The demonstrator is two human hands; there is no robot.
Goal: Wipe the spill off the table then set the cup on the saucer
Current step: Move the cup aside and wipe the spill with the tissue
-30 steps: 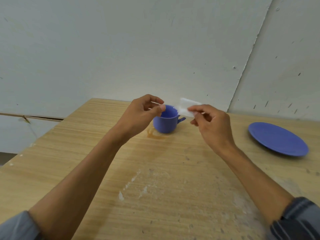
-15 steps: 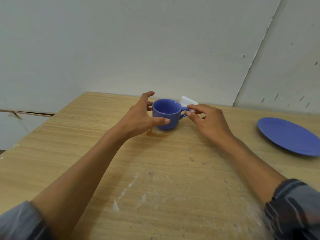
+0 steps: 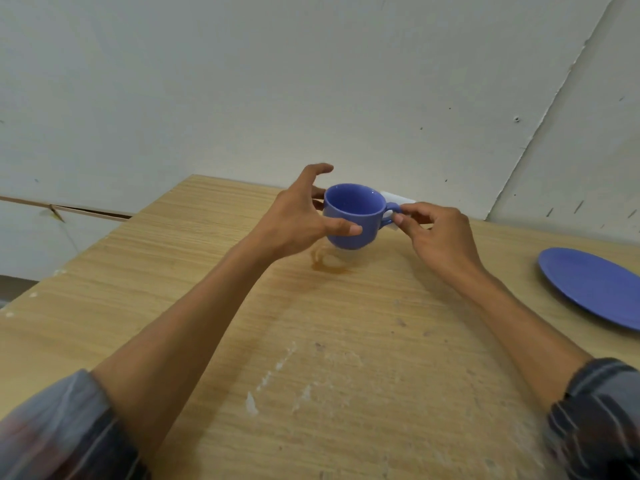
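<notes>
A blue cup (image 3: 353,216) hangs a little above the wooden table (image 3: 221,278), near its far edge. My left hand (image 3: 294,220) grips it, thumb on the front and fingers behind. Under the cup lies a brown ring-shaped spill (image 3: 329,266). My right hand (image 3: 440,237) is just right of the cup, its fingertips at the handle, pinching a white tissue (image 3: 398,197) that shows behind the handle. The blue saucer (image 3: 595,285) lies flat at the table's right, apart from the cup.
A pale wall rises right behind the table's far edge. The table's left edge runs diagonally from far centre to near left. White scuff marks (image 3: 277,375) dot the near middle of the tabletop.
My left hand closed around the cup and raised it off the table, which uncovered the spill. My right hand, with the tissue, came down next to the handle.
</notes>
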